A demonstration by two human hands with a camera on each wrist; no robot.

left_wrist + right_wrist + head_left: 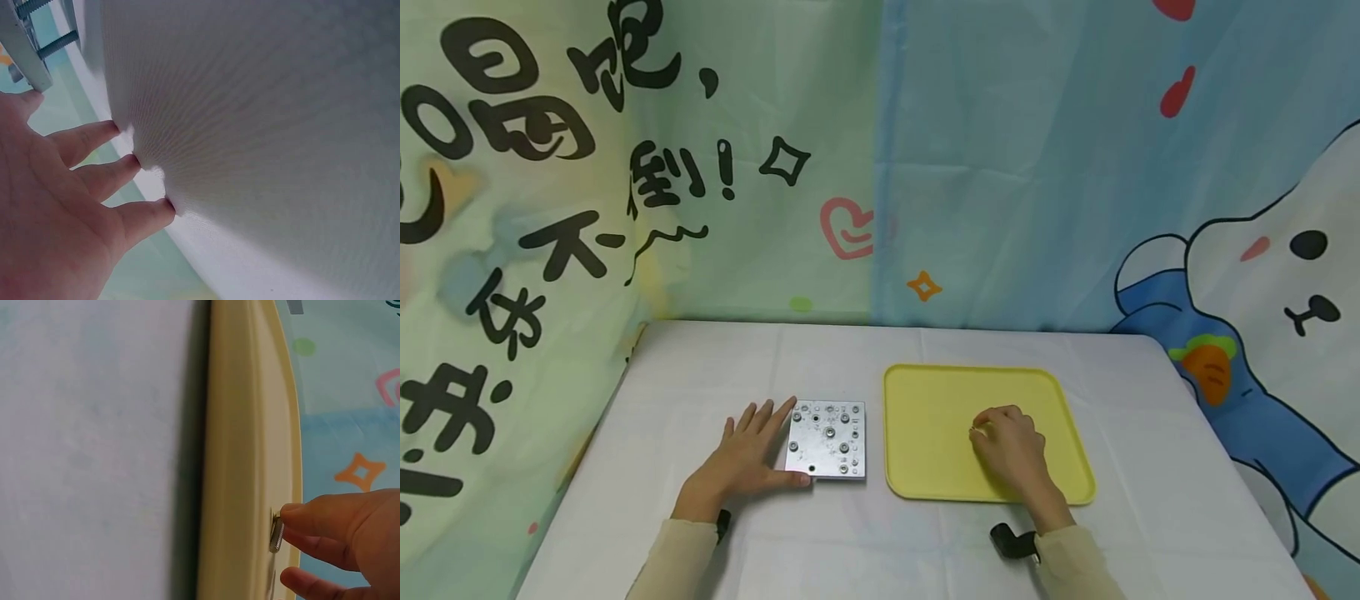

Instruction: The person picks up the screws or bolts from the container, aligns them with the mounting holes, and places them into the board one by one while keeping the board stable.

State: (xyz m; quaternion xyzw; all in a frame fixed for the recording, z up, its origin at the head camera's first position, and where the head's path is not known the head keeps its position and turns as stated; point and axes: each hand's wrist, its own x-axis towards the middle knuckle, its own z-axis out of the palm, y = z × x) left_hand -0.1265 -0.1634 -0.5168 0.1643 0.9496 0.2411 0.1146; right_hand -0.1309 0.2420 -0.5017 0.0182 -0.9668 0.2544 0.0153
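Note:
A square silver metal plate [827, 440] with several screws in its face lies on the white table; the left wrist view shows threaded screw ends [57, 44] sticking out beneath it. My left hand [741, 467] is spread at the plate's left side, index finger and thumb against its edges. Its other fingers [103, 175] rest straight on the cloth. Over the yellow tray [925, 475] is my right hand [1011, 446], pinching a small threaded metal screw [277, 535] at its fingertips, close to the tray's surface.
The tray stands just right of the plate, with a low raised rim. A white cloth [850, 550] covers the table. Printed curtains [1000, 167] hang behind and on the left. A black wrist strap piece [1011, 542] sits at the right sleeve.

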